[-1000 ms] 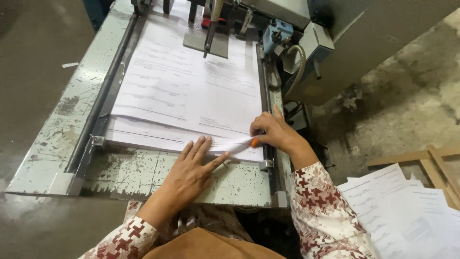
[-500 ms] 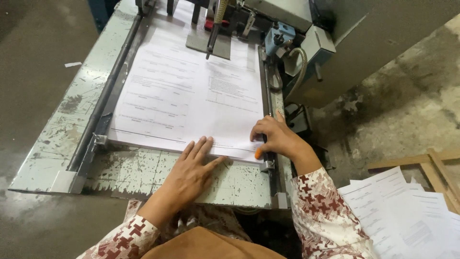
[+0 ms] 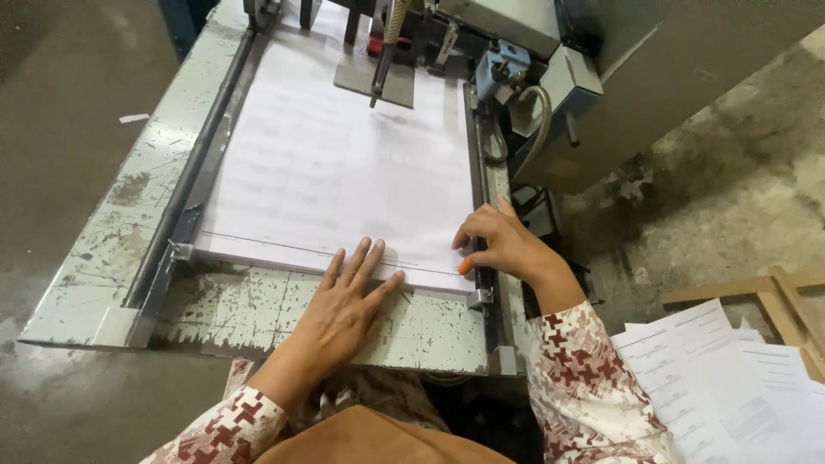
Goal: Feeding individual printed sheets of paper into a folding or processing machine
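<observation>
Since a second ago, our left hand (image 3: 348, 301) slides slightly right along the paper stack's (image 3: 344, 163) near edge.
We press it flat, fingers spread; our right hand (image 3: 503, 245) curls, squaring the limp, slippery sheets' near-right corner.

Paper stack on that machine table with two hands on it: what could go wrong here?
The right hand rests at the stack's corner, right against the metal side rail, so fingers could get pinched or cut by sheet edges. The left hand presses flat on the near edge; a push might skew the top sheets. The machine's metal arms sit over the far end, so reaching forward looks risky.
</observation>
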